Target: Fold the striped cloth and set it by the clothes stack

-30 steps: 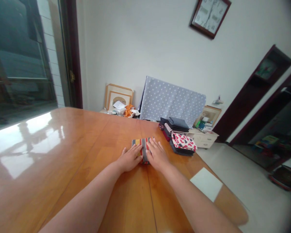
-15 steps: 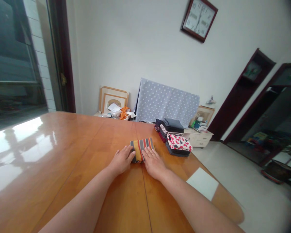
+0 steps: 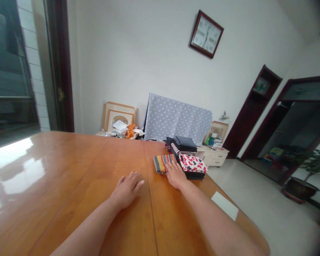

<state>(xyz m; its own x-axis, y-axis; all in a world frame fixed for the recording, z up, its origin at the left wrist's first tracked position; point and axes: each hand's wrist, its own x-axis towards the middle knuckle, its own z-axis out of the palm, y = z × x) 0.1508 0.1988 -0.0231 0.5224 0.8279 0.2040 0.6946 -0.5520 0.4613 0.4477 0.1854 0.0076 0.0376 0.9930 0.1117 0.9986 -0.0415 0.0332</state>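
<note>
A folded striped cloth (image 3: pixel 160 165) in yellow, red and grey lies on the wooden table (image 3: pixel 109 156), close to the left side of a stack of folded clothes. My right hand (image 3: pixel 175 174) rests on its right part with the fingers stretched over the top; the thumb is hidden. Left of the table's middle seam, my left hand (image 3: pixel 127 188) hovers over or touches the tabletop, fingers spread and holding nothing. Foremost in the stack is a white folded piece with red and black spots (image 3: pixel 193 163), on dark cloth. Behind it sit a grey-blue folded piece (image 3: pixel 185 141) and dark ones.
A pale sheet (image 3: pixel 225 205) lies near the table's right edge. Beyond the far edge are a dotted grey-blue cover (image 3: pixel 177 117), picture frames (image 3: pixel 118 115) and a white cabinet (image 3: pixel 216 157). A potted plant (image 3: pixel 301 186) stands on the floor at right.
The striped cloth has shifted right, up to the stack, with my right hand on it. My left hand has come off the cloth and back toward me. The camera view has tilted up slightly.
</note>
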